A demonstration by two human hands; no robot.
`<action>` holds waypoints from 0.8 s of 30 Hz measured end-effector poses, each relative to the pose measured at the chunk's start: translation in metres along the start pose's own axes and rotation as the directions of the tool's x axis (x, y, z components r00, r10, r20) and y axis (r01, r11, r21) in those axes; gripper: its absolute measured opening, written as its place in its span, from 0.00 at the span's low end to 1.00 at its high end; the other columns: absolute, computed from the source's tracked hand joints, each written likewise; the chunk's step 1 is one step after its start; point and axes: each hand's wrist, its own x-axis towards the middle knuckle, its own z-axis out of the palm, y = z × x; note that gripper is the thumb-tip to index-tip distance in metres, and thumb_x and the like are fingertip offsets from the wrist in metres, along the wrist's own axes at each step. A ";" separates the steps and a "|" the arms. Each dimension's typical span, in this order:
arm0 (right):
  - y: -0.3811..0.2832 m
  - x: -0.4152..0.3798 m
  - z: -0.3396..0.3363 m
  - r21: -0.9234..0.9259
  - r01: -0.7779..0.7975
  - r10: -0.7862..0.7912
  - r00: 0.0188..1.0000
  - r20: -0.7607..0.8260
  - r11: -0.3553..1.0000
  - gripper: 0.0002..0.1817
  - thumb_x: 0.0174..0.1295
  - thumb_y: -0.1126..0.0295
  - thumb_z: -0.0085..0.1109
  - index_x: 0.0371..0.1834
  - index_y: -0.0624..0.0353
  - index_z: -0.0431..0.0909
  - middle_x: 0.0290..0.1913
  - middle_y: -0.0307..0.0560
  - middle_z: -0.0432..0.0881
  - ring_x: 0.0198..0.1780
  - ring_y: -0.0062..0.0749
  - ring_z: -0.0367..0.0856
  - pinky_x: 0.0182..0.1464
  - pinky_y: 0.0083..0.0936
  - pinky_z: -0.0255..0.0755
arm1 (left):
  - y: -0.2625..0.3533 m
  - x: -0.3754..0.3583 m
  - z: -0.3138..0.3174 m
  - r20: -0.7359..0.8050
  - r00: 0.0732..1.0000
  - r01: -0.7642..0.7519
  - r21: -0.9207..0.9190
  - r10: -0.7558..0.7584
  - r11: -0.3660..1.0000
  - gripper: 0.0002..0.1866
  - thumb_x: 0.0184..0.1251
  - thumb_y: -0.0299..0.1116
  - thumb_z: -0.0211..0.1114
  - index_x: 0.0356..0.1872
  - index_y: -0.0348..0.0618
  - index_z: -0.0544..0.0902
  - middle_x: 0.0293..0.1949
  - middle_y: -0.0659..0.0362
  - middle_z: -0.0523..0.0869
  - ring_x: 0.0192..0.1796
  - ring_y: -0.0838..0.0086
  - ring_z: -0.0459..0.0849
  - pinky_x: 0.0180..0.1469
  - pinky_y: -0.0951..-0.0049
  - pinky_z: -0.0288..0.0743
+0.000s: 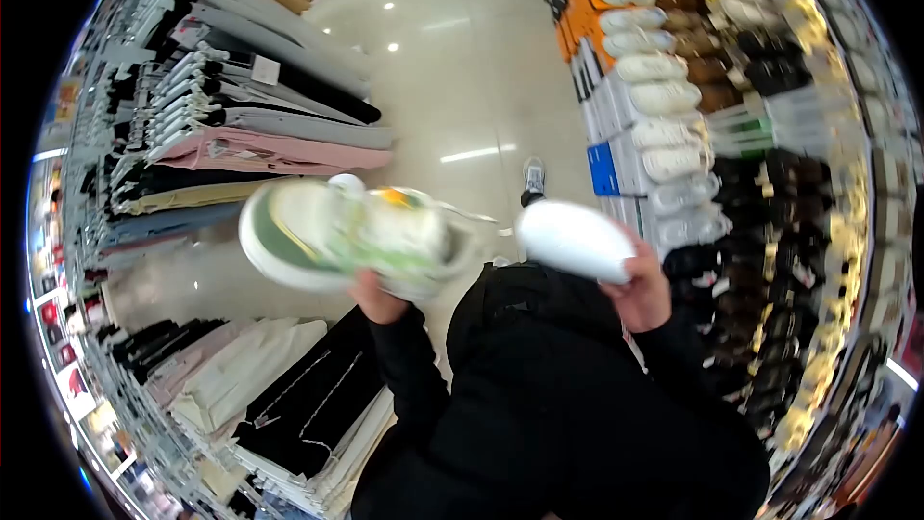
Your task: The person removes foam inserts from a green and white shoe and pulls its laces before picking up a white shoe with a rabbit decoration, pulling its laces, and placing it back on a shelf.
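Note:
My left hand (378, 300) is closed on a chunky sneaker (337, 231), white and cream with green panels and an orange patch. The sneaker is held up on its side, toe pointing left, and slightly blurred. A pale lace or strap trails from its right end. In my right hand (643, 291) is a smooth white oval object (575, 241), gripped at its right end. Its kind cannot be made out from this side. The two held things are apart, in front of my black-clad body.
Racks of hanging trousers (279, 140) line the left, with more folded-over trousers (308, 395) at the lower left. On the right stand shelves with rows of white shoes (664, 96) and dark shoes (751, 270). Shoe boxes (604, 169) edge the tiled aisle (452, 87). A foot in a grey shoe (534, 175) shows below.

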 end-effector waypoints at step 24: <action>-0.127 0.390 0.220 -0.404 0.378 0.485 -0.147 0.862 0.833 0.19 0.57 0.70 0.65 0.50 0.61 0.74 0.41 0.43 0.76 0.34 0.25 0.74 0.36 0.22 0.70 | -0.098 0.476 0.148 -0.008 0.999 0.031 -0.143 -0.033 0.989 0.32 0.64 0.42 0.64 0.62 0.30 0.68 0.56 0.51 0.79 0.55 0.64 0.80 0.58 0.65 0.75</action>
